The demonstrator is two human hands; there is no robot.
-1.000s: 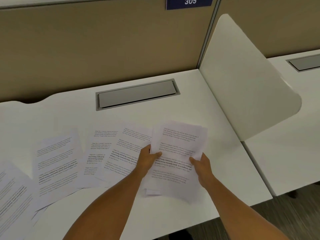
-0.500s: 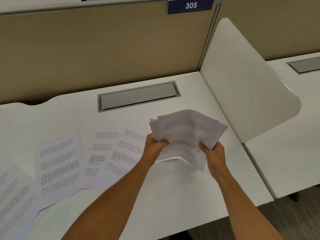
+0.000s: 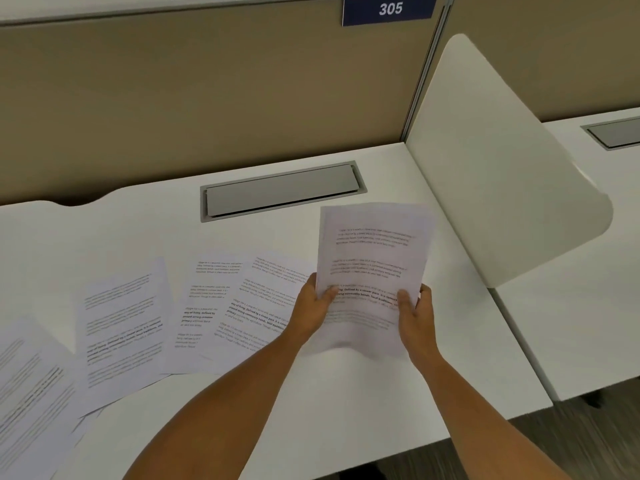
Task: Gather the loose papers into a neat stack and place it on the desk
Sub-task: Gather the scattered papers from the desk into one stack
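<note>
A small stack of printed papers (image 3: 372,258) stands nearly upright over the white desk (image 3: 346,403), right of centre. My left hand (image 3: 313,310) grips its left edge and my right hand (image 3: 415,311) grips its right edge, thumbs on the front sheet. The stack's lower edge hangs just above the desk or touches it; I cannot tell which. Several loose printed sheets (image 3: 239,306) lie spread flat on the desk to the left, overlapping one another, with more sheets (image 3: 34,393) at the far left edge.
A grey cable hatch (image 3: 282,192) is set into the desk behind the papers. A beige partition (image 3: 207,98) with a blue "305" sign (image 3: 389,9) closes the back. A white side divider (image 3: 498,168) stands to the right, with another desk (image 3: 595,306) beyond it.
Both hands lifted the gathered sheets off the desk, tilted them, then turned them upright and squared them into a more even stack. The loose sheets at left stayed put.
</note>
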